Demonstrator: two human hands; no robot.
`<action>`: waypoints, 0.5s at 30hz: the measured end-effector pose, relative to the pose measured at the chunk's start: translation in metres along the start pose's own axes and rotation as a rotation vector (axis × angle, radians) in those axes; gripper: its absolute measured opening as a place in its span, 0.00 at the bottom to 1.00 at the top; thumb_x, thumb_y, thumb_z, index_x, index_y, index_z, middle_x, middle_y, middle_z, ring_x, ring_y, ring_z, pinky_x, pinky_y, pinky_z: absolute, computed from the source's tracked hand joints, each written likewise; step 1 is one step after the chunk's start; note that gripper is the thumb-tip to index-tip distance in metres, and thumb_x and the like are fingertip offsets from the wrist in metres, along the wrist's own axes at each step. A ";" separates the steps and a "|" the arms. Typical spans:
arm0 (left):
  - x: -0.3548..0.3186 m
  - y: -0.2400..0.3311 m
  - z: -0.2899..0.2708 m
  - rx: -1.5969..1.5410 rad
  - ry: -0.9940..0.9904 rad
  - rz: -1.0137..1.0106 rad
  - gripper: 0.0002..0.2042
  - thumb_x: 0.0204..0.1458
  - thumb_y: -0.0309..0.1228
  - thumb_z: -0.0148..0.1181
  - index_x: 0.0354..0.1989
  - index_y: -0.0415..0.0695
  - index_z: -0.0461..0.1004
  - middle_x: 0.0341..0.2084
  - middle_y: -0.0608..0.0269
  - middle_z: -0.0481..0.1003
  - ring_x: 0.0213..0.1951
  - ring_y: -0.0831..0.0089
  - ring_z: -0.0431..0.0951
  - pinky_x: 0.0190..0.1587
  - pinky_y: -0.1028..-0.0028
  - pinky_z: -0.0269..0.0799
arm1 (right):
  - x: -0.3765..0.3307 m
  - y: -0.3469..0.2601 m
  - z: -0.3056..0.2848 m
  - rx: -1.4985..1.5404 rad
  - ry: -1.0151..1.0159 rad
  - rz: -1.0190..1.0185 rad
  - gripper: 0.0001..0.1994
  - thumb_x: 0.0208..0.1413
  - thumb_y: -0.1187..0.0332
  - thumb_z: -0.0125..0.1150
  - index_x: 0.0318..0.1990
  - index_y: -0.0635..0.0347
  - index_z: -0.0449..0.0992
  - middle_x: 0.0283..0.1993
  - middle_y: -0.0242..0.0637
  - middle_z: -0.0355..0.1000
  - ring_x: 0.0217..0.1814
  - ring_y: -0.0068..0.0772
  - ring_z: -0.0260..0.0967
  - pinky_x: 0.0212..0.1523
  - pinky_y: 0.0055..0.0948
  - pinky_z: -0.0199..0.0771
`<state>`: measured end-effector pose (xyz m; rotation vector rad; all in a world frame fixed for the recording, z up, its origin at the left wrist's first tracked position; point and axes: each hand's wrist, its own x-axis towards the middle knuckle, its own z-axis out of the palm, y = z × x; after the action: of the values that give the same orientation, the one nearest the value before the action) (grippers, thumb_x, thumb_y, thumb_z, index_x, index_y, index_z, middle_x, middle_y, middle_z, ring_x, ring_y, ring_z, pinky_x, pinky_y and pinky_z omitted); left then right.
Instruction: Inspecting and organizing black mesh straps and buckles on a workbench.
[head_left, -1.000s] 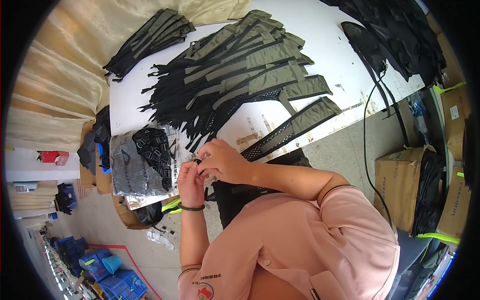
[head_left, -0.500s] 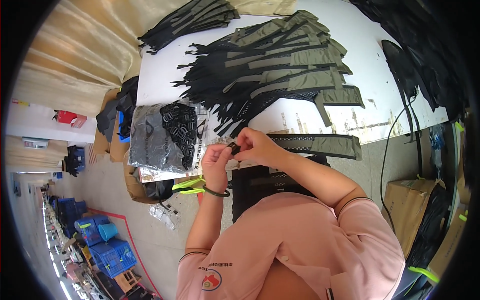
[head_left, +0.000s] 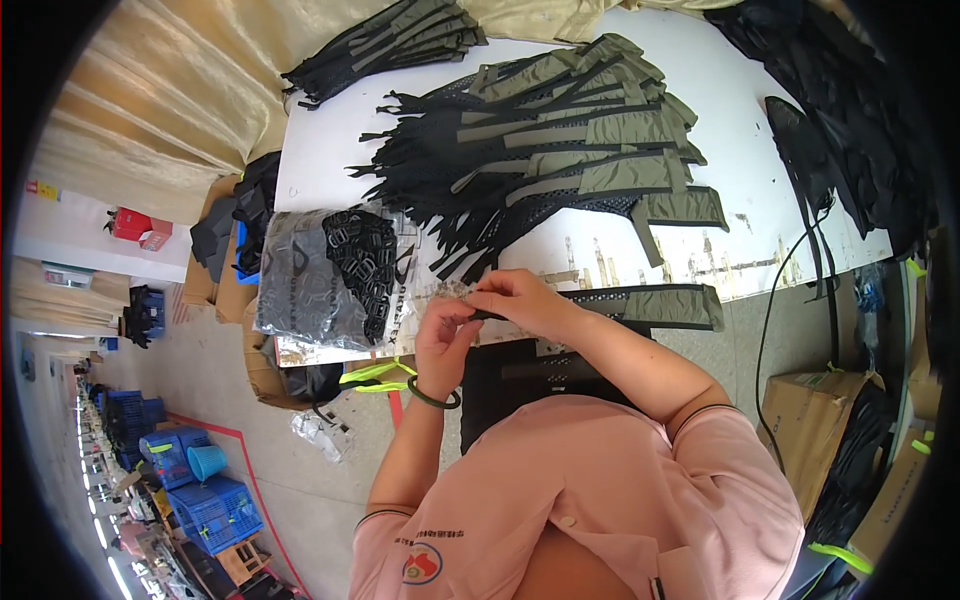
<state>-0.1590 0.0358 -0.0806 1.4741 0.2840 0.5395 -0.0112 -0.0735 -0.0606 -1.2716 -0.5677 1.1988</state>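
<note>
Close together at the table's near edge, both my hands work on a strap piece (head_left: pixel 665 306) of olive fabric and black mesh. Its wide end extends to the right, beyond my right forearm. My right hand (head_left: pixel 518 300) pinches the narrow black end. My left hand (head_left: pixel 445 335), a dark band around its wrist, is closed with curled fingers beside that end; a small dark bit shows at its fingertips, too hidden to name. Left of my hands lies a clear plastic bag (head_left: pixel 290 285) with many black buckles (head_left: pixel 365 265) in its opening.
A fanned pile of similar strap pieces (head_left: pixel 600 130) covers the middle of the white table (head_left: pixel 715 95), with a smaller bundle (head_left: pixel 400 45) behind. Black fabric and straps (head_left: pixel 800 150) lie at the right. Cardboard boxes (head_left: pixel 815 425) stand on the floor; blue crates (head_left: pixel 215 510) are lower left.
My left hand has lowered slightly and its fingers have curled in more. The small black piece seen between my fingertips is now mostly hidden. The strap piece sits a little lower in the view.
</note>
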 end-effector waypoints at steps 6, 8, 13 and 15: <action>-0.012 -0.009 0.006 0.129 -0.050 0.011 0.17 0.46 0.11 0.57 0.43 0.42 0.64 0.38 0.63 0.67 0.40 0.77 0.70 0.43 0.79 0.66 | 0.003 0.010 0.013 -0.220 0.041 -0.130 0.09 0.57 0.66 0.57 0.34 0.64 0.75 0.27 0.27 0.70 0.27 0.14 0.62 0.27 0.19 0.63; -0.022 -0.009 0.005 0.018 -0.026 -0.064 0.17 0.47 0.12 0.58 0.43 0.42 0.63 0.37 0.63 0.68 0.38 0.76 0.71 0.41 0.79 0.68 | 0.005 0.008 0.014 -0.128 0.053 -0.133 0.08 0.57 0.67 0.57 0.34 0.63 0.75 0.26 0.27 0.70 0.27 0.14 0.63 0.27 0.19 0.63; -0.080 -0.016 -0.014 -0.477 0.147 -0.505 0.14 0.49 0.17 0.60 0.41 0.42 0.63 0.33 0.63 0.69 0.30 0.74 0.74 0.33 0.77 0.72 | 0.042 -0.021 -0.043 -1.041 0.412 -0.789 0.08 0.47 0.69 0.64 0.36 0.55 0.76 0.32 0.34 0.69 0.41 0.43 0.66 0.41 0.34 0.64; -0.099 -0.029 -0.029 -0.375 0.257 -0.708 0.12 0.50 0.21 0.61 0.39 0.42 0.65 0.32 0.64 0.69 0.28 0.73 0.74 0.31 0.75 0.73 | 0.060 -0.029 -0.060 -1.288 0.514 -0.809 0.14 0.43 0.69 0.65 0.41 0.56 0.75 0.42 0.36 0.67 0.50 0.41 0.61 0.48 0.38 0.60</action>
<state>-0.2527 0.0105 -0.1262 0.8557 0.8224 0.1841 0.0719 -0.0398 -0.0662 -1.9766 -1.3728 -0.3317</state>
